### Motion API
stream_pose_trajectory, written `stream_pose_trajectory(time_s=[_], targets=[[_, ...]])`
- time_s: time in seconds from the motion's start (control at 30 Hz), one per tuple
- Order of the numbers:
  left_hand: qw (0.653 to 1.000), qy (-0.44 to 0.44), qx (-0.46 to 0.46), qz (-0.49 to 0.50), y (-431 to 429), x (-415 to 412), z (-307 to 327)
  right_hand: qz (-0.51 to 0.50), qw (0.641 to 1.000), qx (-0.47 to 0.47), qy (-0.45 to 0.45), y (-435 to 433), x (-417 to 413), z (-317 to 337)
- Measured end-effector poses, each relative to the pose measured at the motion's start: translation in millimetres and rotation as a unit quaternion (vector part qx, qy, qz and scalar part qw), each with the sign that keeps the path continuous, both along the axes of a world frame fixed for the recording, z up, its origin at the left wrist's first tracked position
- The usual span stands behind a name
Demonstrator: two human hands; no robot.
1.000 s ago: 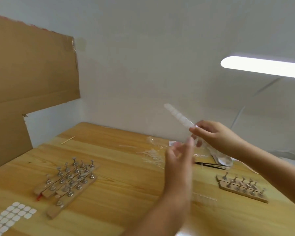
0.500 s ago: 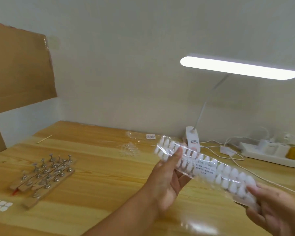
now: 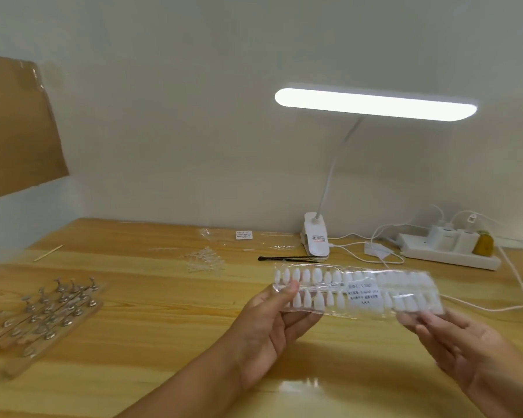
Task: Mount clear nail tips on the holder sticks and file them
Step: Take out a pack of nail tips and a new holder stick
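Note:
A clear plastic packet of nail tips [image 3: 357,292], two rows of white tips with a small label in the middle, is held level above the wooden table [image 3: 151,303]. My left hand [image 3: 272,324] pinches its left end, thumb on top and fingers beneath. My right hand [image 3: 462,348] is under the packet's right end with its fingers stretched out, touching the lower edge. Wooden holder sticks with metal tops [image 3: 46,312] lie in a bundle at the table's left. A heap of loose clear nail tips [image 3: 204,260] lies further back.
A white clip lamp [image 3: 314,239] with a lit bar stands at the back, beside a white power strip [image 3: 450,251] and trailing cables. Black tweezers [image 3: 287,258] lie in front of the lamp. A thin wooden stick [image 3: 48,252] lies far left; cardboard [image 3: 15,128] leans on the wall.
The packet has swung from tilted to level and lies flat toward me. My right hand has loosened from gripping its end to open fingers beneath it. The view has shifted right.

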State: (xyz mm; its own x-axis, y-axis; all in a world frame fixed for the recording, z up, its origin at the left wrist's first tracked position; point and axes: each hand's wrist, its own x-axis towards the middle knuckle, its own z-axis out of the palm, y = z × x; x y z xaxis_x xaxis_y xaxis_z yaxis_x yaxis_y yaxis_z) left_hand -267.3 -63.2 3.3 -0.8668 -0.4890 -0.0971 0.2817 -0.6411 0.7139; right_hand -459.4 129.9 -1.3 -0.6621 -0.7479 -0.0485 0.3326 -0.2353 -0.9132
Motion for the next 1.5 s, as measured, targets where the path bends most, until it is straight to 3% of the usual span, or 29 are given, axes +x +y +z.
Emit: stream_pose_trajectory(time_s=[0.17, 0.27, 0.5, 0.63, 0.83, 1.07, 1.13, 1.23, 1.33, 1.43, 1.5], targets=[[0.99, -0.042, -0.133, 0.023, 2.4, -2.2, -7.1, -0.058, 0.989, 0.088, 0.102, 9.6, 10.0, 12.7], [0.974, -0.07, -0.211, 0.053, 3.2, -4.4, -11.1, -0.09, 0.977, 0.077, 0.176, 12.5, 11.9, 18.8], [0.974, -0.084, -0.2, 0.06, 3.9, -2.8, -12.0, -0.096, 0.96, 0.058, 0.255, 16.1, 18.4, 27.5], [0.961, -0.074, -0.252, 0.083, 7.6, -1.0, -10.6, -0.117, 0.956, 0.028, 0.267, 16.8, 21.7, 27.9], [0.925, -0.064, -0.351, 0.131, 15.6, 3.2, -5.6, -0.055, 0.981, 0.033, 0.182, 22.6, 18.7, 35.9], [0.869, -0.061, -0.461, 0.168, 20.0, 5.2, -8.8, -0.037, 0.983, 0.081, 0.161, 18.2, 15.3, 31.7], [0.831, -0.054, -0.522, 0.181, 19.5, 5.8, -9.0, -0.049, 0.982, 0.087, 0.158, 17.7, 15.3, 31.3], [0.744, -0.016, -0.629, 0.223, 18.5, 8.1, -9.4, -0.063, 0.983, 0.074, 0.157, 17.3, 15.5, 30.5], [0.733, -0.009, -0.64, 0.229, 18.3, 9.5, -6.5, -0.07, 0.979, 0.077, 0.177, 17.1, 16.3, 29.2], [0.768, -0.024, -0.597, 0.232, 17.8, 9.1, -5.6, -0.094, 0.941, 0.111, 0.306, 18.5, 16.2, 30.0], [0.785, -0.032, -0.574, 0.232, 18.8, 8.7, -5.9, -0.124, 0.853, 0.168, 0.478, 21.6, 11.7, 29.1]])
